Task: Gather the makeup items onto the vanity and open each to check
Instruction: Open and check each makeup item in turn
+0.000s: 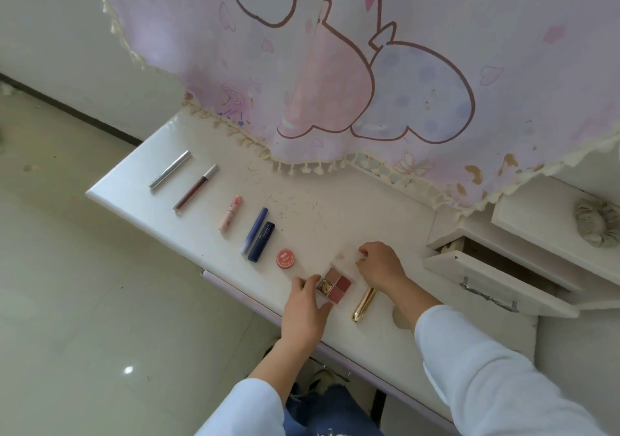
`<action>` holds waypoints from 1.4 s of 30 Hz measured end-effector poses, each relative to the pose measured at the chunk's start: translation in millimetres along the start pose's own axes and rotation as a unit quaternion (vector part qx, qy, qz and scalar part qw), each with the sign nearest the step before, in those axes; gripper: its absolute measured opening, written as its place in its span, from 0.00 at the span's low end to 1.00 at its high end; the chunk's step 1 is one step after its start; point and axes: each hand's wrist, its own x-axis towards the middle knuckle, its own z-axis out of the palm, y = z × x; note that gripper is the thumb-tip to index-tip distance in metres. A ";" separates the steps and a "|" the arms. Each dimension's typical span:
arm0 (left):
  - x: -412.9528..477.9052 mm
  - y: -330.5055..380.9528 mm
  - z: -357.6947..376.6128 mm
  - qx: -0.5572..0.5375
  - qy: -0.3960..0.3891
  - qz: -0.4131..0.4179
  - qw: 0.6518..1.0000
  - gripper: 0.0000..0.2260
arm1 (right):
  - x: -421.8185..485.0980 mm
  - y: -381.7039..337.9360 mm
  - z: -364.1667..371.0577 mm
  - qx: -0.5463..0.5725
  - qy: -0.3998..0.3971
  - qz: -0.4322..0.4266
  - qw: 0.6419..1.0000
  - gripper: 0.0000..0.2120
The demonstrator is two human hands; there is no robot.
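Observation:
A small eyeshadow palette point(335, 287) with a clear lid lies open on the white vanity top point(335, 207), showing pink and glitter pans. My left hand point(307, 304) grips its near left corner. My right hand point(379, 262) holds the raised clear lid at the far side. A gold tube point(364, 304) lies just right of the palette. In a row to the left lie an orange round pot point(287, 258), a dark blue lipstick point(261, 241), a lilac-blue tube point(254, 230), a pink lipstick point(230, 213), a brown lip gloss point(196, 186) and a silver tube point(169, 170).
A pink cartoon-print cloth point(335, 66) with tassels hangs over the back of the vanity. At the right a small drawer point(496, 284) stands open under a shelf holding a grey scrunchie point(599, 222). Pale floor tiles point(84, 284) lie to the left.

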 end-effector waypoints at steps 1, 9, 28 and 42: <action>0.0 0.4 0.1 -0.004 -0.003 -0.001 1.000 0.24 | 0.4 -0.6 -0.1 -0.002 0.003 -0.002 1.000 0.14; -8.8 -9.0 -17.7 -0.029 0.038 -0.026 0.998 0.20 | -0.3 -10.0 -5.8 0.015 0.004 -0.031 0.999 0.19; 38.4 -75.6 -125.6 -0.126 -0.192 -0.076 0.970 0.17 | -25.9 -131.8 71.4 0.093 0.004 0.006 0.996 0.18; 42.0 -53.6 -124.7 -0.368 -0.237 -0.220 0.872 0.17 | -74.5 -119.0 40.6 0.343 0.019 0.044 0.938 0.22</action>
